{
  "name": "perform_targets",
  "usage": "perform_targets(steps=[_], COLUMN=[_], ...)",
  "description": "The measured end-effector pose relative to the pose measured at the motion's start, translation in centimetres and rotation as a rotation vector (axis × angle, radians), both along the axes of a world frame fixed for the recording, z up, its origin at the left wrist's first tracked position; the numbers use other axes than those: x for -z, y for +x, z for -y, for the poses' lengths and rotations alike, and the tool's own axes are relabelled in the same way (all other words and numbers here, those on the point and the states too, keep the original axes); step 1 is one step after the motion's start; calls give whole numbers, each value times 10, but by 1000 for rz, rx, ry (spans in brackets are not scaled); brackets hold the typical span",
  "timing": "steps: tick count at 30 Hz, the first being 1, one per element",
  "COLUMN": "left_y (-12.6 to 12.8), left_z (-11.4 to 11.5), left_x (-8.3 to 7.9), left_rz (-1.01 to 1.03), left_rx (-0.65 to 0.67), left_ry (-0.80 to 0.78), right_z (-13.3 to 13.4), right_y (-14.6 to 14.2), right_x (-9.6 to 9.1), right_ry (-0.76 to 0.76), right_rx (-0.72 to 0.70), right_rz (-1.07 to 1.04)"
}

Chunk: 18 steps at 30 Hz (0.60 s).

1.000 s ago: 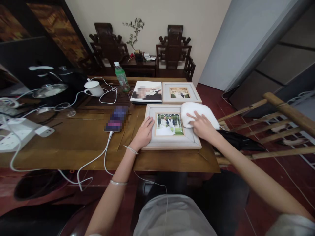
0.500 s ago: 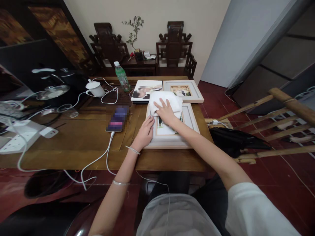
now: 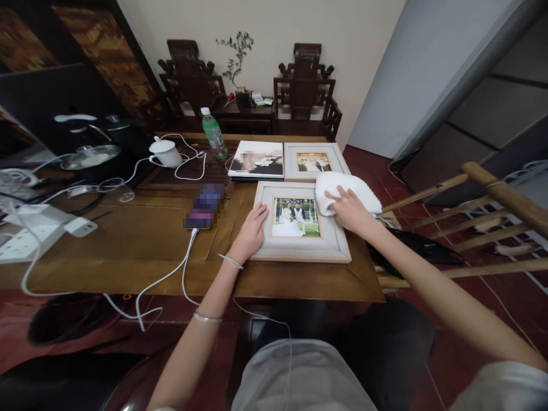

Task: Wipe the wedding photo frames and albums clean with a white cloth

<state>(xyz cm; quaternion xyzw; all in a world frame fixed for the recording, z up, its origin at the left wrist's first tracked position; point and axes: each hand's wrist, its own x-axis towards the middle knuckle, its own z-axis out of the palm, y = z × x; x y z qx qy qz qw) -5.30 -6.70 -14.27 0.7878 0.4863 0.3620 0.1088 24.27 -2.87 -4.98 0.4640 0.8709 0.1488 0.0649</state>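
Note:
A light wooden photo frame (image 3: 305,251) lies flat near the table's front edge, with a photo of two people in its middle. My left hand (image 3: 252,231) holds the frame by its left side, fingers over the rim. Under my right hand (image 3: 349,211) is a folded white cloth (image 3: 363,191), gripped with spread fingers at the frame's upper right corner. Part of the cloth sticks out past the table's right edge. Behind it lies a second photo frame (image 3: 292,162), its right corner partly covered by the cloth.
A photo album (image 3: 274,165) lies beside the second frame. Left of it stand a green bottle (image 3: 214,136) and a lidded white cup (image 3: 166,153). A charging phone (image 3: 204,206), white cables and a power strip (image 3: 34,234) occupy the left. A bamboo rack (image 3: 492,177) stands right.
My right hand has moved right with the cloth, from the frame's upper left to its upper right corner, uncovering the photo. The left hand has stayed on the frame's left side.

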Motion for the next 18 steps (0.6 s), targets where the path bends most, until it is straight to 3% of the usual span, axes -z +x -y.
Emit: perform_targets(steps=[6,10,14,18], left_y=[-3,-2,-3,-4], left_z=[-1,-1,0,0], left_x=[2,3,2,1], left_rz=[4,16,13,0], left_rx=[21,20,31,40], left_ry=[16,7,-1,5], right_z=[94,128,115,62], right_y=[8,6,-7,-20], right_x=[-11,-25,-14,6], right_ry=[-163,-329,-327,-201], right_rx=[-89,-154,-223,-212], right_rz=[-93,-177,-208,-213])
